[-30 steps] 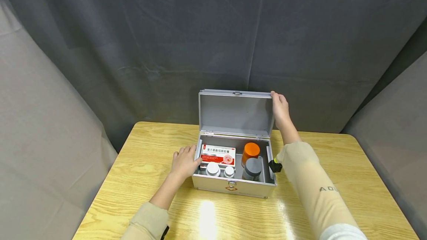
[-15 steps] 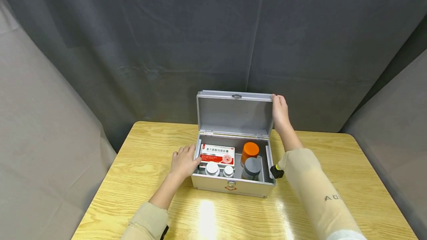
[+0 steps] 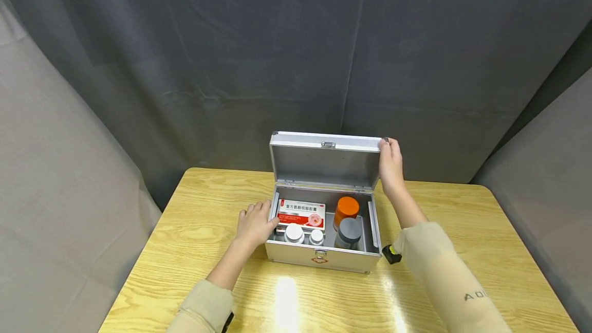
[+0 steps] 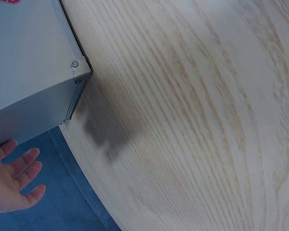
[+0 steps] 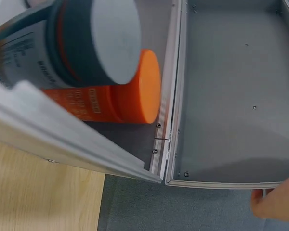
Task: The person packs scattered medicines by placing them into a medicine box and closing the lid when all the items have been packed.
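Observation:
A silver metal first-aid box (image 3: 296, 259) stands on the table with its lid (image 3: 326, 164) raised and tilted slightly forward. My right hand (image 3: 391, 164) grips the lid at its upper right corner; only part of this hand shows in the right wrist view. My left hand (image 3: 254, 225) rests against the box's left side, its thumb over the rim. In the left wrist view its loosely spread fingers (image 4: 26, 168) lie beside the outer wall. Inside the box are a white-and-red medicine carton (image 3: 302, 214), two white-capped bottles (image 3: 294, 234), an orange bottle (image 3: 347, 208) and a grey-capped bottle (image 3: 349, 233).
The wooden table (image 3: 194, 209) extends around the box. Right behind its back edge hangs a dark grey curtain (image 3: 231, 66). Pale grey cloth panels (image 3: 55, 179) flank the table on both sides.
The lid has tipped forward and down a little, and my right hand has moved down with it. The left hand keeps its place on the box, whose contents look unchanged.

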`<state>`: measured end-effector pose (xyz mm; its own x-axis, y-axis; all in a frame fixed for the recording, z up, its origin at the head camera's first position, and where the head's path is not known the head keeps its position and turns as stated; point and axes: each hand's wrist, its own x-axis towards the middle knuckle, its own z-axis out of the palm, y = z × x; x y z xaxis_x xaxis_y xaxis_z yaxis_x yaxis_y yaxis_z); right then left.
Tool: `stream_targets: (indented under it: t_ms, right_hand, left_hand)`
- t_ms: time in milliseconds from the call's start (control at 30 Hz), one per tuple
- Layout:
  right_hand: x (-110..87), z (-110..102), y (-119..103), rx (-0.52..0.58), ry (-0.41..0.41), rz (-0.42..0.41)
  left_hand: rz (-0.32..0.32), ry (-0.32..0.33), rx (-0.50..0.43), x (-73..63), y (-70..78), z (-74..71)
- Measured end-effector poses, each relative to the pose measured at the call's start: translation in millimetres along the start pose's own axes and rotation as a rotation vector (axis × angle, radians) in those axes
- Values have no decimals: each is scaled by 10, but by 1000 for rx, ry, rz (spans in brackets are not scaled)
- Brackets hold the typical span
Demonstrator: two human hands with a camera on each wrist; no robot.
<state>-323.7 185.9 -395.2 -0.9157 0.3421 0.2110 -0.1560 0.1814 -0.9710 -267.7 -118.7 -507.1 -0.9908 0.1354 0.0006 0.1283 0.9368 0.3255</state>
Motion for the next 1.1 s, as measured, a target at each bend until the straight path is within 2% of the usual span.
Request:
stream_targets:
  t_ms: [333,567,833,1100]
  right_hand:
    - [-171,-33,145,29,32,-164]
    - [-323,-70,245,71,26,-286]
    - [-650,-77,115,134,-34,-516]
    - [-718,-90,255,227,-42,-689]
  left_hand:
    - [3,-4,8,19,-10,9]
    - [-1,-2,0,15,-16,21]
    - [-19,0,-28,-3,-24,25]
    - [-22,30,-96,-20,-4,19]
